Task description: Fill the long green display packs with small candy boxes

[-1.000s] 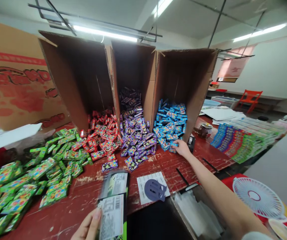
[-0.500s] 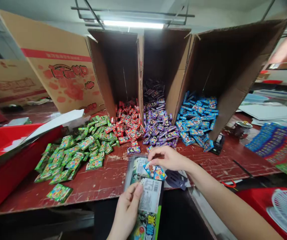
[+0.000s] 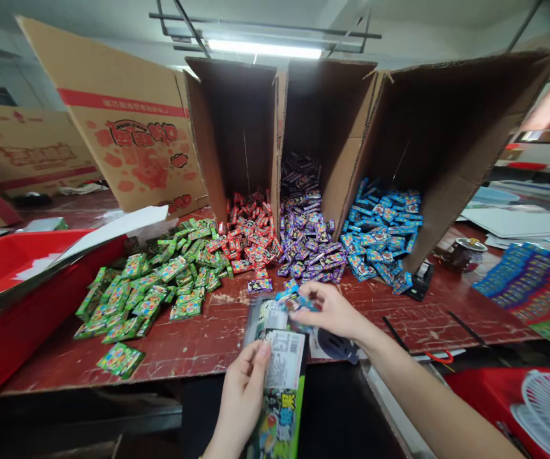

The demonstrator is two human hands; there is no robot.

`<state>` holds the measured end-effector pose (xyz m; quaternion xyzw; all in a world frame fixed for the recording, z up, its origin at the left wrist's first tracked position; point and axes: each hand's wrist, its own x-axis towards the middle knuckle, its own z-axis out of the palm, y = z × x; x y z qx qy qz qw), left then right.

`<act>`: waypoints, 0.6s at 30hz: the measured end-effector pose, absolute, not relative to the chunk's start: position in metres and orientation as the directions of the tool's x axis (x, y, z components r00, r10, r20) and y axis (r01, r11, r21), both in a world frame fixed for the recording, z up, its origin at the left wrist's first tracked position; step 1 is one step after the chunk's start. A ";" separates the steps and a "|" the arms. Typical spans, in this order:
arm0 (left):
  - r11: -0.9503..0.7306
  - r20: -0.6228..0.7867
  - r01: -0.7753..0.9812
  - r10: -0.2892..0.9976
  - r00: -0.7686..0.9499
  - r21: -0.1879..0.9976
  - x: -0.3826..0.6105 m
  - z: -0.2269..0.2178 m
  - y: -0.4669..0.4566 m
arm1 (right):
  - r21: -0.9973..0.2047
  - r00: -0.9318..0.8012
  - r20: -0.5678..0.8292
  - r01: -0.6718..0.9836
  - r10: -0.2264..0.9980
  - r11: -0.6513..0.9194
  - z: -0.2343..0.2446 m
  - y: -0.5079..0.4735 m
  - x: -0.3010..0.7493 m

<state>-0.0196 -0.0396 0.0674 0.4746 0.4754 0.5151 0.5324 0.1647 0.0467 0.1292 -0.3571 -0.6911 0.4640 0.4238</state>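
The left hand (image 3: 241, 398) gripped the printed pouch (image 3: 277, 376) at six o'clock, over the near edge of the tabletop (image 3: 198, 344). The right hand (image 3: 332, 310) pinched a blue packet (image 3: 290, 298) at the pouch's mouth. Blue packets (image 3: 383, 236) lay heaped at one o'clock, green packets (image 3: 155, 287) at ten.

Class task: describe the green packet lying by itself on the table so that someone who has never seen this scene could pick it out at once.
Start at the red table and find the green pile left of the red pile. Follow that pile down towards the table's near edge. The green packet lies there by itself, apart from the pile, nearest the edge.
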 end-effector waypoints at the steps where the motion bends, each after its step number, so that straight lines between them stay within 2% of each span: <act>1: 0.024 -0.021 -0.092 0.999 0.026 0.995 -0.019 0.068 -0.040 | -0.950 -0.317 0.284 0.032 0.905 0.310 0.126 0.045 0.165; 4: 0.013 -0.010 -0.073 0.999 0.045 0.997 -0.016 0.068 -0.043 | -0.928 -0.230 0.373 -0.069 0.899 0.367 0.122 0.042 0.162; 7: -0.012 0.015 -0.069 0.999 0.035 0.998 -0.013 0.070 -0.045 | -0.856 -0.259 0.489 0.038 0.833 0.515 0.117 0.037 0.158; 9: -0.015 0.016 -0.072 1.000 0.016 0.997 -0.013 0.071 -0.046 | -0.834 -0.262 0.510 0.080 0.819 0.545 0.111 0.032 0.159; 14: 0.011 -0.009 -0.076 1.000 0.026 0.997 -0.011 0.064 -0.047 | -0.882 -0.309 0.392 0.141 0.867 0.449 0.096 0.016 0.176; 18: 0.029 -0.024 -0.075 0.997 0.077 0.997 -0.007 0.060 -0.047 | -0.972 -0.189 0.211 0.061 0.959 0.225 0.096 0.011 0.178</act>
